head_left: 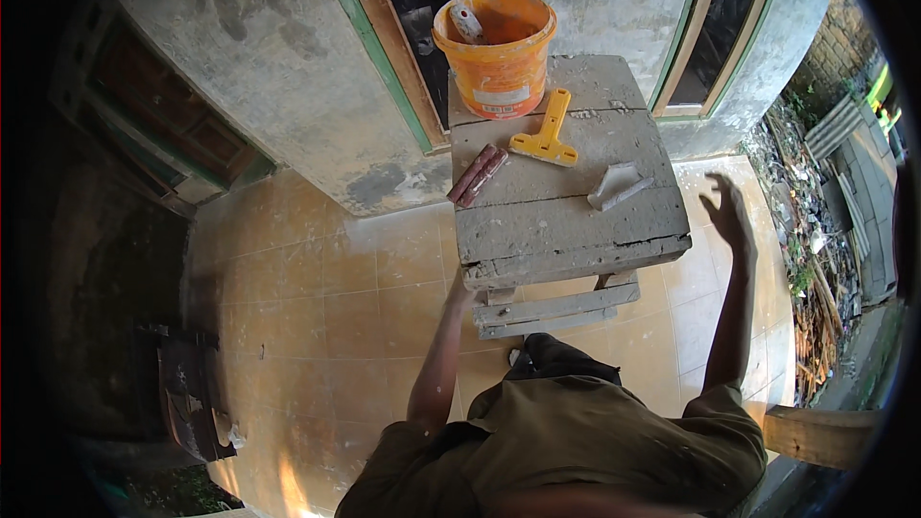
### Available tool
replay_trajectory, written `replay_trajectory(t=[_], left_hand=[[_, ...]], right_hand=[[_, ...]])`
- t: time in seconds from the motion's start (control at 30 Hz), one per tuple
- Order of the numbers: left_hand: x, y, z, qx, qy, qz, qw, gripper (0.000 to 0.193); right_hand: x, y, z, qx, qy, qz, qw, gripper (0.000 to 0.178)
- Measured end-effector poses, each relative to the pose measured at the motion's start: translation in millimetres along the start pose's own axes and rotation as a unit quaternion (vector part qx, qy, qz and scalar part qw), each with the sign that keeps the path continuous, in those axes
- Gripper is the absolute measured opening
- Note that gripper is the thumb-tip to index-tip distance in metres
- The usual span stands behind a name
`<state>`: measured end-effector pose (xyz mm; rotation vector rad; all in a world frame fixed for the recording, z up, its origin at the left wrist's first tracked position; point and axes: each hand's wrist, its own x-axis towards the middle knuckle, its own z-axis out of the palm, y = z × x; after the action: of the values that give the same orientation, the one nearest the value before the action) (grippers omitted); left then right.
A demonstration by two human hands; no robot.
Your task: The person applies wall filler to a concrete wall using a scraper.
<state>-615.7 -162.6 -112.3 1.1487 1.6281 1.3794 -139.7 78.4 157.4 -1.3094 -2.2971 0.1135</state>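
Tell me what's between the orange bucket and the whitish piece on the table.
The yellow T-shaped scraper lies between them, as the head view shows.

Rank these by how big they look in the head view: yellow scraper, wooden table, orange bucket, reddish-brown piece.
1. Wooden table
2. Orange bucket
3. Yellow scraper and reddish-brown piece: fairly close and differently shaped, so unsure between them.

Wall (259, 86): mottled grey-white, with a left window (427, 14) and right window (731, 14) framed in wood and green. Floor (350, 321): tan square tiles with pale smears; sunlight patches (291, 482) at lower left. Brown door (168, 96) stands shaded at far left; debris (801, 230) lines the floor's right edge.
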Motion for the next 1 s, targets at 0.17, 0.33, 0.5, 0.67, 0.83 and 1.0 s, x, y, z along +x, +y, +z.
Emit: replay_trajectory(t=[0.17,0.33,0.5,0.67,0.83,1.0], left_hand=[[63.0,136.4,-75.4,0.009,0.101,0.013,0.995,0.011],[131.8,275.7,-126.3,0.061,0.217,0.123,0.967,0.014],[186.4,390.8,-111.9,0.105,0.205,0.274,0.934,0.018],[231.5,431.8,-102.5,0.249,0.136,0.418,0.863,0.025],[270.8,461.7,-70.3,0.317,0.031,0.342,0.884,0.040],[325.0,475.2,-43.6,0.354,-0.036,0.315,0.880,0.073]], right_hand=[[97.1,-176.7,-85.1,0.075,0.012,-0.141,0.987,0.035],[189.0,-260.0,-61.0,0.068,-0.016,-0.334,0.940,0.034],[233.6,-255.4,-17.7,-0.120,0.101,-0.429,0.890,0.044],[226.7,-266.4,-28.9,-0.089,0.037,-0.389,0.916,0.041],[219.4,-256.5,-23.2,-0.098,0.042,-0.432,0.896,0.038],[218.0,-256.4,-16.6,-0.019,0.001,-0.427,0.904,0.040]])
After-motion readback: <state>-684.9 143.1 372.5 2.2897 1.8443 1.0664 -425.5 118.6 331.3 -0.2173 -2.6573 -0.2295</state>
